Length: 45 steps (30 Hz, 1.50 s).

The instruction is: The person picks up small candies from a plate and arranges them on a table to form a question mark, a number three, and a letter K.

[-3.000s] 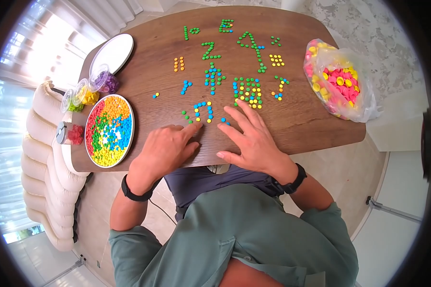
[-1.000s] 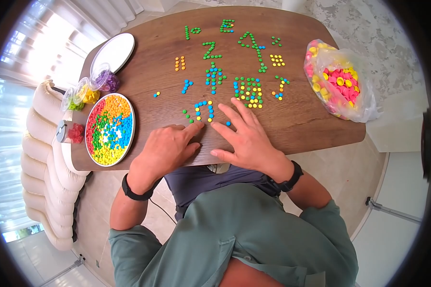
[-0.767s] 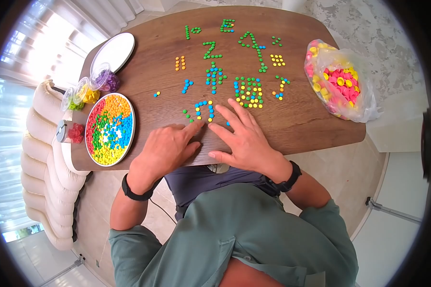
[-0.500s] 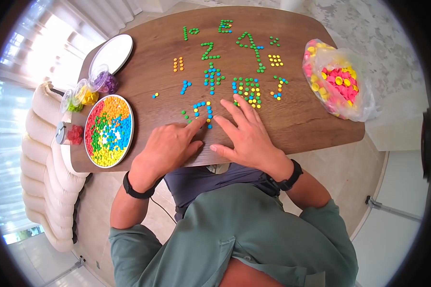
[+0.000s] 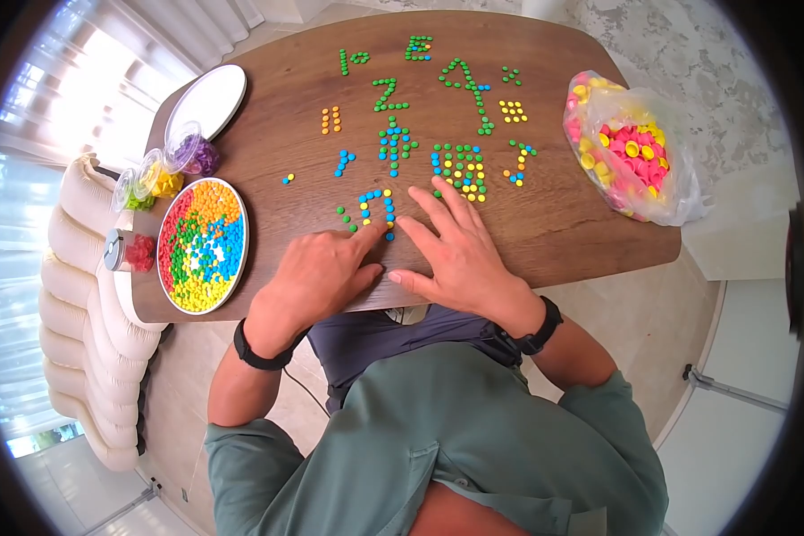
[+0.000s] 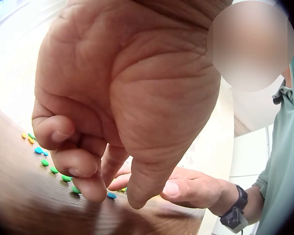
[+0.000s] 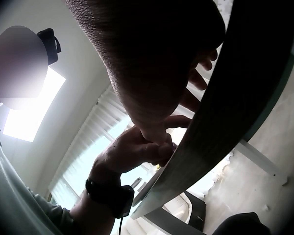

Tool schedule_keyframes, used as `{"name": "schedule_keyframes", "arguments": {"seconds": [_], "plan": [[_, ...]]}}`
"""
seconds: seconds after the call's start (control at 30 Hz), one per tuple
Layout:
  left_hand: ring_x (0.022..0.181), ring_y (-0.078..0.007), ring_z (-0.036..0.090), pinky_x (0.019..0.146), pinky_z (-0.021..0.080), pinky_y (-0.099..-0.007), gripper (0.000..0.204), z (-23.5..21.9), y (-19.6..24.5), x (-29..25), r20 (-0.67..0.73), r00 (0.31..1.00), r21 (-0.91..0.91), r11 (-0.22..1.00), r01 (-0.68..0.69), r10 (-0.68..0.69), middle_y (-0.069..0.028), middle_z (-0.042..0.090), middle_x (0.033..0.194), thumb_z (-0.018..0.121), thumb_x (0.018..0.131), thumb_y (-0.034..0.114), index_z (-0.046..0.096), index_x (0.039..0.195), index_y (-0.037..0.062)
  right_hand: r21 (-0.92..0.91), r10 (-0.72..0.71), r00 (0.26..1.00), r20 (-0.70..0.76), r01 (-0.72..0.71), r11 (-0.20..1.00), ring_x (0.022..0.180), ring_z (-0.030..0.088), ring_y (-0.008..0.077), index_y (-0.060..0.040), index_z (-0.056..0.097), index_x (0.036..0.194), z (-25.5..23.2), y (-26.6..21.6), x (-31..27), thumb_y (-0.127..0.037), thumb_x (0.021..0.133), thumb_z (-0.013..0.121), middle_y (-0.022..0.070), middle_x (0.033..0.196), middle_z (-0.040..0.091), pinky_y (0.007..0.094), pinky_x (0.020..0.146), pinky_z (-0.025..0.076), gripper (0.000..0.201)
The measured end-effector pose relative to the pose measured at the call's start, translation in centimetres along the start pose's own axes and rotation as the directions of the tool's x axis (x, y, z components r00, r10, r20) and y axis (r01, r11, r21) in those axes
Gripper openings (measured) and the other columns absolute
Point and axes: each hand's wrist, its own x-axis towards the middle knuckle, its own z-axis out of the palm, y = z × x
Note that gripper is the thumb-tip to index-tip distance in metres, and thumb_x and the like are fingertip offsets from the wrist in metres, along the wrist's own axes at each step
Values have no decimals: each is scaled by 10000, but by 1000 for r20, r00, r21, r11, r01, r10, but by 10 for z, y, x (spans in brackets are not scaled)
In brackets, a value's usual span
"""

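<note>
Round coated candies form small figures on the brown table. Nearest my hands is an arch of blue and yellow candies (image 5: 365,205) in the head view. My left hand (image 5: 315,275) lies just left of it, the extended index fingertip at the bottom of its right column. The left wrist view shows the other fingers bent and a blue candy (image 6: 111,195) close to the fingertips. On the column's other side, my right hand (image 5: 463,261) spreads its fingers over the table, index fingertip near the column. Its middle and ring fingertips reach the lower edge of a green, blue and yellow candy block (image 5: 461,170).
A plate of sorted colored candies (image 5: 175,223) stands at the left, beside a white plate (image 5: 210,96) and several small tubs, one with purple pieces (image 5: 204,159). At the right lies a plastic bag (image 5: 630,156) of pink and yellow pieces. The table's front edge (image 5: 590,283) runs near my wrists.
A blue candy that lay by my right fingers now sits at the foot of the arch's right column. My right hand has shifted left; my left index finger has moved slightly toward the column.
</note>
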Motion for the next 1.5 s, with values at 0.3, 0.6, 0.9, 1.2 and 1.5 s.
{"name": "schedule_keyframes", "arguments": {"seconds": [0.3,0.6,0.9,1.2,1.5], "plan": [[866,-391,716,744,554,-512,539,0,2,1,16,1000,12,1000,6,-6,-149,741,925,717,902,239,547,1403,140,-1,7,1000,1,-7,1000,1501,292,464,-52,635,1319,1,1,-1,-503,857,754,227,1543,442,600,1199,310,656],[876,-395,713,746,548,-509,538,-8,3,-11,21,1000,-31,1000,0,1,-161,737,952,742,892,229,565,1390,131,-19,12,1000,-14,-12,1000,1488,311,467,-43,655,1282,-13,2,-8,-506,868,753,227,1536,449,605,1185,321,628],[879,-396,712,744,546,-511,546,-2,7,-7,37,999,-16,1000,-8,8,-161,738,957,742,891,226,558,1395,130,-3,9,1000,-19,-9,1000,1482,332,454,-43,665,1292,-14,1,-13,-441,834,808,207,1543,451,603,1157,358,623],[872,-398,712,758,551,-504,581,-19,-5,-15,-23,999,-13,999,46,-46,-169,740,959,736,889,219,540,1432,146,-13,13,1000,-5,-13,1000,1484,317,464,-43,667,1260,-17,2,-18,-485,864,760,228,1527,461,613,1177,323,600],[905,-401,715,788,561,-496,597,-18,-13,-26,9,994,-15,994,105,-105,-182,743,992,739,890,201,531,1446,140,0,4,1000,0,-4,1000,1483,320,470,-33,661,1269,-16,2,-24,-480,863,763,223,1523,467,603,1181,327,612]]}}
